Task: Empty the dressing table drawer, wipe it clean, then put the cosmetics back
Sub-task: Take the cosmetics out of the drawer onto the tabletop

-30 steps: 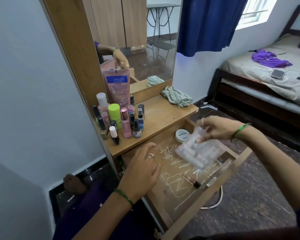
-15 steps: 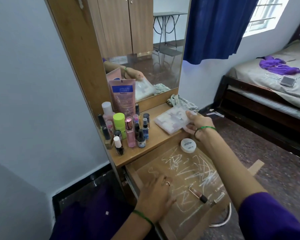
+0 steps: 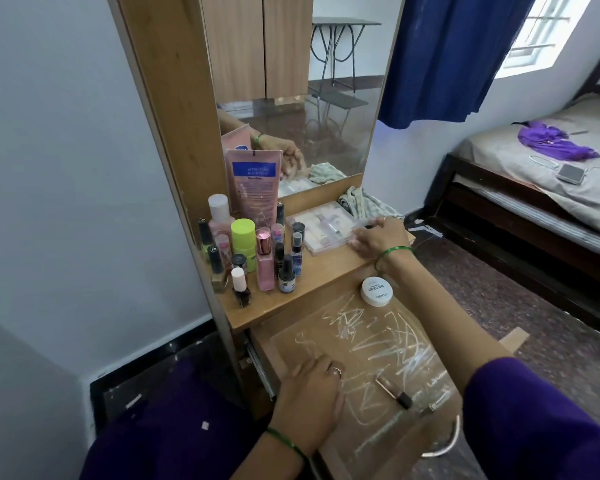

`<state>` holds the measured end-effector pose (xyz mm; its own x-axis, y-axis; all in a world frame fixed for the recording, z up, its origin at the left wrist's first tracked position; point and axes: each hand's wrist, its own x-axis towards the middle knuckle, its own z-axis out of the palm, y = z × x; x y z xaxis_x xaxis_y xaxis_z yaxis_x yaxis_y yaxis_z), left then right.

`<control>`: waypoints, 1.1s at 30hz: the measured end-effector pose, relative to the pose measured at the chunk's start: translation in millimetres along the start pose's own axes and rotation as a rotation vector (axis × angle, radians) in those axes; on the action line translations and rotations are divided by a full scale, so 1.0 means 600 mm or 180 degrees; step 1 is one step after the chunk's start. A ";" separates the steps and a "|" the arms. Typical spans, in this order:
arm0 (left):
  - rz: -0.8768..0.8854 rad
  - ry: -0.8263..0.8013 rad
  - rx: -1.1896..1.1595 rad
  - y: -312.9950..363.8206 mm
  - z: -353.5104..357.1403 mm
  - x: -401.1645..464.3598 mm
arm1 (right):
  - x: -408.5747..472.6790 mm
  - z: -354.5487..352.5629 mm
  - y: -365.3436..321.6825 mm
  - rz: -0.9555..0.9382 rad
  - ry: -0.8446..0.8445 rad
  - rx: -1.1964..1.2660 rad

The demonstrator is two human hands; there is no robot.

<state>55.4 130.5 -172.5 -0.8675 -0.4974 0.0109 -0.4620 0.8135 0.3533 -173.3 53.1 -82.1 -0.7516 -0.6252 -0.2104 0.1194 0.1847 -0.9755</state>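
The dressing table drawer (image 3: 288,344) stands pulled out, its wooden bottom covered in white scribbles. A white round jar (image 3: 377,291) sits at its back right, with a lipstick (image 3: 394,393) and a small slim item (image 3: 437,401) near the front. My left hand (image 3: 310,393) rests on the drawer's front left part, holding nothing. My right hand (image 3: 378,237) reaches over the table top (image 3: 323,271) and holds the right edge of a clear cosmetics pack (image 3: 321,226) lying flat there.
Several bottles and nail polishes (image 3: 250,251) crowd the table top's left side, with a pink tube (image 3: 255,178) leaning on the mirror (image 3: 326,98). A striped cloth (image 3: 364,202) lies behind the pack. A bed (image 3: 534,188) stands to the right.
My right hand has lifted the clear pack out of the drawer and set it down on the table top. My left hand has stayed low on the drawer's left side.
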 end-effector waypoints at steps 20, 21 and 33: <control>-0.0387 -0.0355 0.0242 0.040 -0.018 0.022 | -0.036 -0.088 0.119 0.0022 -0.0359 -0.3759; -0.0428 -0.0325 0.0135 0.035 -0.019 0.020 | -0.035 -0.083 0.123 0.0083 -0.0316 -0.3764; -0.0509 0.0027 -0.0437 0.013 -0.014 0.015 | -0.043 -0.064 0.160 -0.0223 -0.0514 -0.4093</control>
<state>45.3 129.7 -162.1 -0.7833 -0.6198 -0.0478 -0.5636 0.6757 0.4752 -167.3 116.1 -167.5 -0.6339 -0.7302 -0.2549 -0.6890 0.6829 -0.2429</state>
